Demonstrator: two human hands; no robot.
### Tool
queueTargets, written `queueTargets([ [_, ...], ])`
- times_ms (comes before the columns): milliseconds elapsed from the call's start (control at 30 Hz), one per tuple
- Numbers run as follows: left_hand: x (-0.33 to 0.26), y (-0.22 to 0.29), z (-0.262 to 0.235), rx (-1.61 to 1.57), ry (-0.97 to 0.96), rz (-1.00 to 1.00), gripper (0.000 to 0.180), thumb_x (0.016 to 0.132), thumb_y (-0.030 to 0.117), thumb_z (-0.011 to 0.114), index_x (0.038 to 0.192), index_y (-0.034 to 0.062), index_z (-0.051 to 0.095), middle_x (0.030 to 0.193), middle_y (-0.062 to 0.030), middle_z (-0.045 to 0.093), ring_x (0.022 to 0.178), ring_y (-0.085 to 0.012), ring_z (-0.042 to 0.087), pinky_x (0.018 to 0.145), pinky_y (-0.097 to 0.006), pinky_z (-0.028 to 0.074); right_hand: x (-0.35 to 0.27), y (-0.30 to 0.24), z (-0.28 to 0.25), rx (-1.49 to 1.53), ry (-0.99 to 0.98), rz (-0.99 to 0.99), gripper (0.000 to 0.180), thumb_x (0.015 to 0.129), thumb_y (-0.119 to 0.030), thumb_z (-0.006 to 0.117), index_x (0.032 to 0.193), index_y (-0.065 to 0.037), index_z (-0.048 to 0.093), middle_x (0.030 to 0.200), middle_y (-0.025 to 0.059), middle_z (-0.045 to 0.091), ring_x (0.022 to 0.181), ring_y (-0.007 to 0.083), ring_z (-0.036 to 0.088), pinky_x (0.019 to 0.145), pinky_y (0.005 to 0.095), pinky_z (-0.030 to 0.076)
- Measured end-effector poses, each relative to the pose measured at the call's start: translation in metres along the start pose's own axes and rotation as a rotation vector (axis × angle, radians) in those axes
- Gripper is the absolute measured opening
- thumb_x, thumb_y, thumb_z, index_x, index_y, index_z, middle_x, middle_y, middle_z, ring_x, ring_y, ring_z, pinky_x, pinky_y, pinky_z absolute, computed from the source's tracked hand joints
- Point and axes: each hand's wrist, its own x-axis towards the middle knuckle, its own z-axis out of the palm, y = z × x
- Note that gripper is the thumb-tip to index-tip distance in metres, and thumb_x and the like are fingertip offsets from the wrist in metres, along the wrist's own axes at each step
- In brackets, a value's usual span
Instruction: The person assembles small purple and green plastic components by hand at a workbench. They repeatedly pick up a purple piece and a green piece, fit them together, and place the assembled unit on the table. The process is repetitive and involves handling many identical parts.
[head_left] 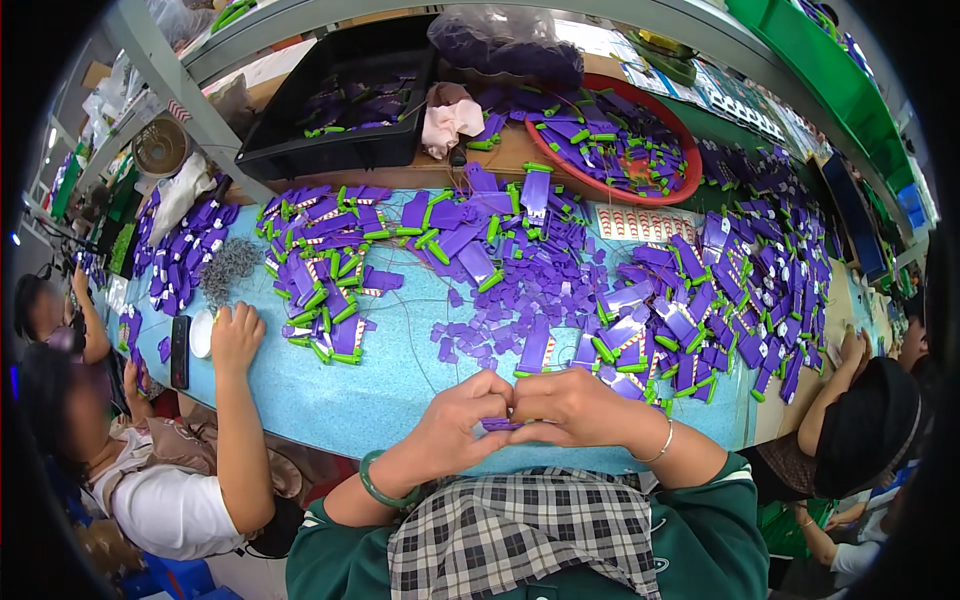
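Directly before the plaid apron [530, 540], at the near edge of the blue tabletop [330, 410], the left hand [450, 425] and the right hand [580, 405] are meeting, and the fingers of both are pinching one small purple plastic piece [496, 425]. This piece is lying between the fingertips, low over the table's edge; the fingers are covering most of it, so its full outline cannot be told. A green bangle [372, 483] is circling the left wrist, and a thin bracelet [664, 446] the right. For good handling, both thumbs should probably be bearing evenly from opposite sides, with the wrists keeping level and the pressure building gradually, since a one-sided push could be skewing or bending so slim-looking a part. Turning the piece slightly outward would likely be giving the eyes a clearer check of its edges. Farther out, loose purple chips [540, 290] are spreading across the tabletop, while a left pile of green-ended purple parts [320, 265] and a right pile of similar parts [700, 310] are flanking them. Beyond, a red-and-white chevron sticker sheet [645, 222] is lying below a red basin [690, 185], and a black tray [340, 155] is standing at the far left, both containers holding more purple-and-green parts.
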Motion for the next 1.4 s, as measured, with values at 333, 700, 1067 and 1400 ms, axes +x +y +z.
queueTargets([
  [333,-0.023,-0.003,-0.049,-0.441,0.65,-0.141,0.011,0.093,0.008,0.053,0.097,-0.0011,0.051,0.081,-0.0079,0.061,0.076,-0.0171,0.06,0.073,-0.033,0.05,0.049,0.063,-0.003,-0.675,0.121,0.251,0.014,0.07,-0.018,0.073,0.076,-0.008,0.064,0.072,0.0051,0.056,0.078,0.0253,0.058,0.064,0.0388,0.049],
  [700,-0.01,-0.041,-0.02,-0.504,0.636,-0.108,0.015,0.1,0.015,0.042,0.107,0.0027,0.046,0.083,-0.0082,0.059,0.074,-0.0159,0.06,0.07,-0.031,0.051,0.041,0.047,-0.008,-0.169,0.13,0.422,0.011,0.075,-0.008,0.07,0.083,-0.003,0.064,0.084,0.0091,0.064,0.078,0.0237,0.062,0.068,0.0331,0.05],
  [1067,0.011,-0.025,0.031,-0.104,0.102,-0.184,0.013,0.089,0.01,0.052,0.097,0.001,0.048,0.071,-0.0173,0.057,0.066,-0.0356,0.06,0.059,-0.042,0.044,0.007,0.002,-0.001,0.051,0.329,0.281,0.014,0.078,-0.002,0.069,0.091,0.0,0.063,0.078,0.0082,0.061,0.067,0.0193,0.061,0.061,0.0296,0.05],
  [1400,0.011,-0.026,0.039,0.072,0.043,-0.12,0.021,0.094,0.021,0.05,0.091,0.0018,0.058,0.071,-0.0096,0.066,0.063,-0.0242,0.065,0.057,-0.033,0.049,-0.01,0.008,0.011,0.105,0.335,0.321,0.014,0.082,-0.009,0.069,0.084,0.0,0.059,0.074,0.008,0.054,0.061,0.0165,0.057,0.053,0.0277,0.045],
])
